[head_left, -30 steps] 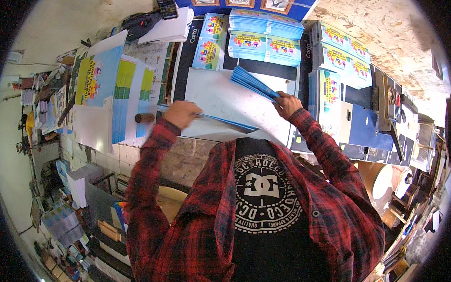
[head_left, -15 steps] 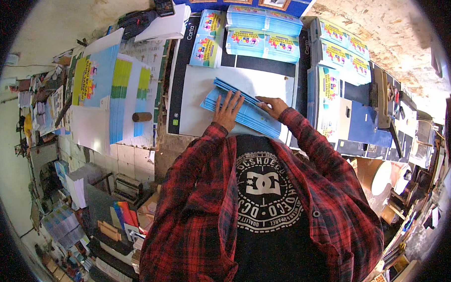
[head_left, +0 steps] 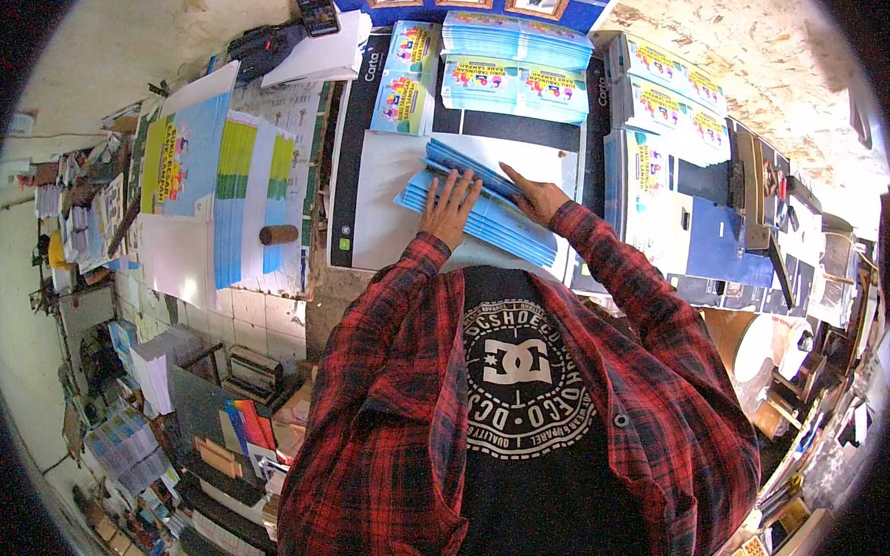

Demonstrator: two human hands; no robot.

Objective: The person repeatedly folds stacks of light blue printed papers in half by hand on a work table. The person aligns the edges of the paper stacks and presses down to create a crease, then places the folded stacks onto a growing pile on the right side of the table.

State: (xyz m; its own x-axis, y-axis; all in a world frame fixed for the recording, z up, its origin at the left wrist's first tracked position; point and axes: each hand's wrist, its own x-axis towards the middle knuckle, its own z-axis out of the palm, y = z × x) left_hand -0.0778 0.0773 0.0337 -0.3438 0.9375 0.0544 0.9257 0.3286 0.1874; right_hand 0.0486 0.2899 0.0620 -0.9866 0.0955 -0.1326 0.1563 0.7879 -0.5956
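A fanned pile of light blue printed covers point(head_left: 507, 239) lies slantwise on a pale sheet point(head_left: 383, 187) in front of me. Its far edge stands up as a darker blue folded flap point(head_left: 469, 166). My left hand point(head_left: 449, 207) rests on the pile, fingers spread and flat. At the right end of the flap is my right hand point(head_left: 537, 196), its index finger stretched forward and its thumb apart, near the raised edge. The underside of the right hand is hidden, but nothing shows gripped in it.
Stacks of colourful printed booklets point(head_left: 517, 84) stand beyond the pile, with more booklet stacks point(head_left: 647, 173) to the right. On the left are fanned printed sheets point(head_left: 181, 160) and a dark roller-shaped piece point(head_left: 279, 235). A phone point(head_left: 316, 10) lies at the far left; metal clamp-like tools point(head_left: 756, 194) sit far right.
My right index finger has stretched farther forward, and the flap's near side stands more open from the pile. My left hand stays nearly in place on the covers.
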